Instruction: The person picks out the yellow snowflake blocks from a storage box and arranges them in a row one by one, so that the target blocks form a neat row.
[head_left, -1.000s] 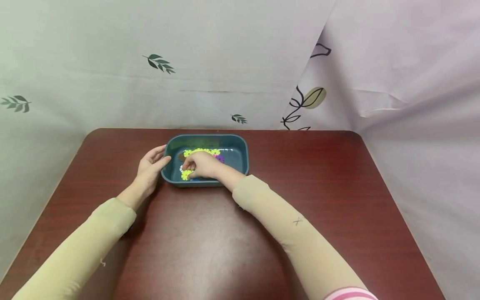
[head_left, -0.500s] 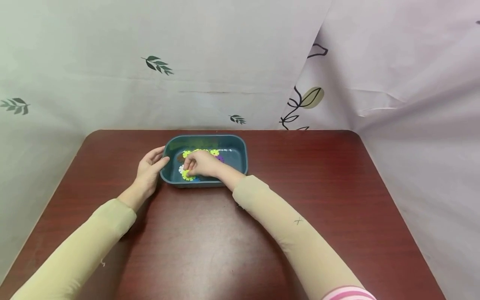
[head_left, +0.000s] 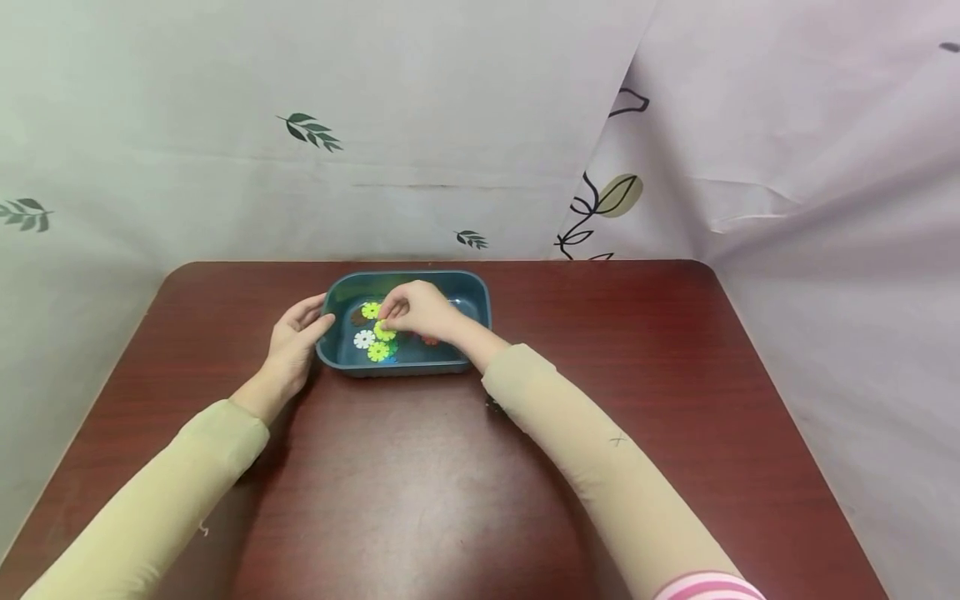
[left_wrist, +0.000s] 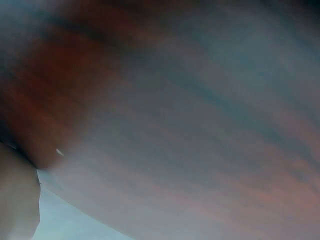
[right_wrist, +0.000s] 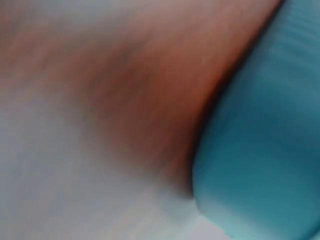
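A dark teal plastic basin (head_left: 405,368) stands at the back of the table. On its left end, my left hand (head_left: 294,343) holds the rim, thumb over the edge and fingers along the outside. My right hand (head_left: 426,312) reaches into the basin and pinches a yellow flower-shaped disc (head_left: 386,331) between thumb and fingers. Below it lie a white disc (head_left: 364,339) and another yellow disc (head_left: 378,352). A third yellow disc (head_left: 371,310) lies farther back beside a brown disc (head_left: 358,317). The right hand hides part of the basin floor. The basin's outer wall (right_wrist: 260,150) fills the right wrist view's right side.
The reddish-brown table (head_left: 615,333) has rounded back corners. Behind it hangs a pale cloth (head_left: 420,100) with leaf prints. A red disc (head_left: 429,340) shows under the right hand inside the basin.
My right hand has lifted and shifted slightly right and back with a yellow disc pinched, uncovering the white and yellow discs. The left hand keeps its hold on the rim.
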